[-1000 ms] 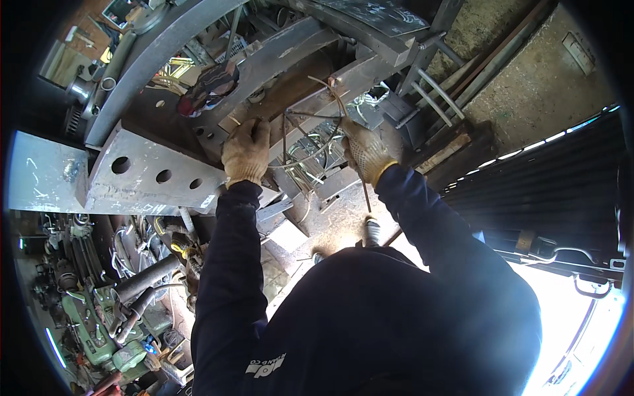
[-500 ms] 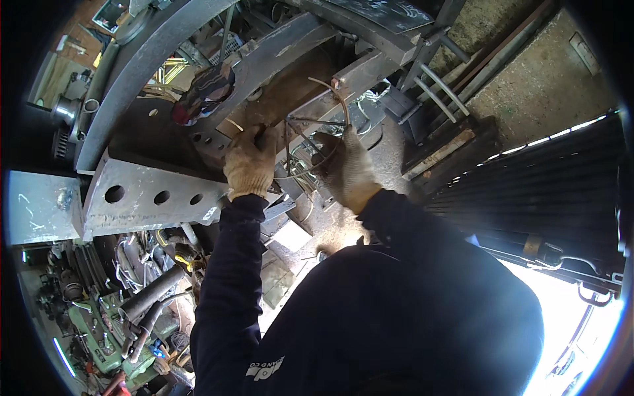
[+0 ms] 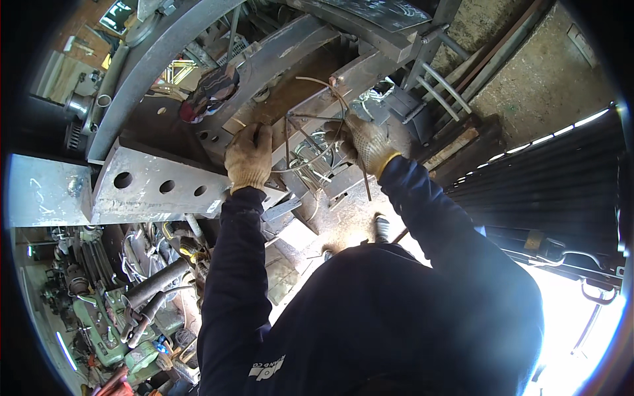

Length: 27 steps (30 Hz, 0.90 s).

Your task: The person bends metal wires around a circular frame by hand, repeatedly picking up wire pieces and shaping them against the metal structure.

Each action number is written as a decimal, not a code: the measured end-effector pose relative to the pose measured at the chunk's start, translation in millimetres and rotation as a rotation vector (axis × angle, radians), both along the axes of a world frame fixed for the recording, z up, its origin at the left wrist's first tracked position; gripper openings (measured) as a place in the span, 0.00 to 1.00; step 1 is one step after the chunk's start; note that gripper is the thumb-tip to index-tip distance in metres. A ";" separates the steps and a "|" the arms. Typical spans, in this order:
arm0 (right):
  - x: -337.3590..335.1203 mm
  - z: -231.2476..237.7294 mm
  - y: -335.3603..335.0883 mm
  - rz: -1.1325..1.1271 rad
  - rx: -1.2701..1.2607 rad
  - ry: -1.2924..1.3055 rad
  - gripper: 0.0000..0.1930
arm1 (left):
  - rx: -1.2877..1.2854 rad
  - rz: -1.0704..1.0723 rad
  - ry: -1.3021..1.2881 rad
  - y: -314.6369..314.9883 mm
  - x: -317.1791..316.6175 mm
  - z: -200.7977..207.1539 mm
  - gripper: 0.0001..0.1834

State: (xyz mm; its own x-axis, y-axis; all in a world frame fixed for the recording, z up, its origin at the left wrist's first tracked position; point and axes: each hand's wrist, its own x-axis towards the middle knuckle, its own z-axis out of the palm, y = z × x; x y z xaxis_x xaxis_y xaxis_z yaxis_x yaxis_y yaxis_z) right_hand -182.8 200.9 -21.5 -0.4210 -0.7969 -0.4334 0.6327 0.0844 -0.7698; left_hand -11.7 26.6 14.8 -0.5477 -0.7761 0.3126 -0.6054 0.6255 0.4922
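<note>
Both my hands wear tan knitted work gloves. My left hand point(image 3: 249, 157) is closed beside the steel beam, and a thin pale tip pokes out past its fingers. From that glove's right side runs a thin bent rod point(image 3: 304, 166), curving toward my right hand point(image 3: 365, 144). My right hand is closed around the rod; one end curves up and left over the beam, and a straight brown length hangs below the palm. Between the hands stands a small frame of dark steel bars point(image 3: 317, 118). The glove hides the exact grip points.
A beam with round holes point(image 3: 152, 183) lies left, under a large curved steel rim point(image 3: 142, 69). Green machinery point(image 3: 96, 327) and pipes fill the lower left. A dark corrugated shutter point(image 3: 555, 178) stands right. Cables point(image 3: 317, 168) and a bundled cloth point(image 3: 210, 96) lie nearby.
My right hand has moved slightly right and turned, and a straight brown length now shows below it. The left hand stays near the same place, its fingers still closed.
</note>
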 end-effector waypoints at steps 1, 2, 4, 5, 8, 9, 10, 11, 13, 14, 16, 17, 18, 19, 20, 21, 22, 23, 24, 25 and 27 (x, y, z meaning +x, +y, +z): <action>-1.3 -3.2 -3.6 -0.010 0.010 0.029 0.27 | -0.009 -0.021 0.021 -0.1 0.0 0.0 0.21; -2.2 -6.3 -7.1 -0.017 0.011 0.055 0.26 | 0.005 -0.020 0.007 0.0 -0.3 0.1 0.21; 1.2 -10.4 -13.1 -0.093 0.059 0.028 0.28 | 0.017 0.012 -0.013 0.3 -1.2 0.9 0.21; 5.2 -11.2 -14.6 -0.148 -0.033 -0.066 0.29 | 0.017 0.011 -0.015 0.6 -1.7 1.4 0.21; 16.5 -7.0 -7.6 -0.193 -0.199 -0.268 0.29 | 0.032 0.028 -0.010 2.0 -2.4 3.6 0.21; 20.1 -4.3 -2.6 -0.212 -0.274 -0.374 0.27 | 0.034 0.017 -0.010 2.6 -2.5 4.4 0.20; 24.8 -1.9 3.1 -0.186 -0.282 -0.370 0.27 | 0.028 0.013 0.001 3.2 -2.6 5.2 0.20; 31.0 0.1 9.8 -0.149 -0.288 -0.416 0.27 | 0.034 0.001 -0.005 3.7 -3.1 6.0 0.20; 37.6 3.1 16.5 -0.114 -0.339 -0.432 0.29 | 0.014 0.024 -0.023 4.9 -4.0 7.3 0.20; 40.6 4.4 17.8 -0.148 -0.319 -0.412 0.29 | 0.020 0.025 -0.032 5.2 -4.5 8.0 0.20; 45.0 7.1 12.3 -0.146 -0.337 -0.448 0.32 | 0.058 -0.004 -0.017 4.6 -6.3 9.7 0.20; 48.7 8.5 6.2 -0.167 -0.266 -0.473 0.32 | 0.039 -0.008 -0.001 3.8 -7.0 10.7 0.20; 53.9 10.3 -1.6 -0.237 -0.306 -0.454 0.31 | 0.092 -0.040 -0.018 3.1 -7.4 11.5 0.20; 59.2 12.3 -10.2 -0.347 -0.269 -0.461 0.31 | 0.130 -0.071 -0.017 2.3 -7.7 12.1 0.19; 64.2 14.0 -19.9 -0.306 -0.339 -0.436 0.31 | 0.151 -0.070 -0.037 1.4 -8.2 12.7 0.19; 71.5 15.0 -30.7 -0.441 -0.179 -0.345 0.30 | 0.125 -0.061 -0.024 1.3 -8.0 12.8 0.19; 77.3 15.4 -36.7 -0.554 -0.005 -0.271 0.31 | 0.109 -0.054 -0.021 1.2 -7.7 12.9 0.19; 77.1 14.4 -40.1 -0.581 -0.065 -0.387 0.29 | 0.106 -0.040 -0.021 1.7 -6.9 12.9 0.19; 77.3 13.3 -40.3 -0.620 -0.021 -0.365 0.29 | 0.119 -0.047 -0.019 1.9 -6.4 12.6 0.19; 75.2 11.2 -37.0 -0.564 -0.032 -0.345 0.27 | 0.119 -0.052 -0.011 2.6 -5.6 12.1 0.19; 63.8 6.3 -22.2 -0.434 -0.048 -0.295 0.25 | 0.099 -0.050 0.015 3.5 -4.7 11.0 0.19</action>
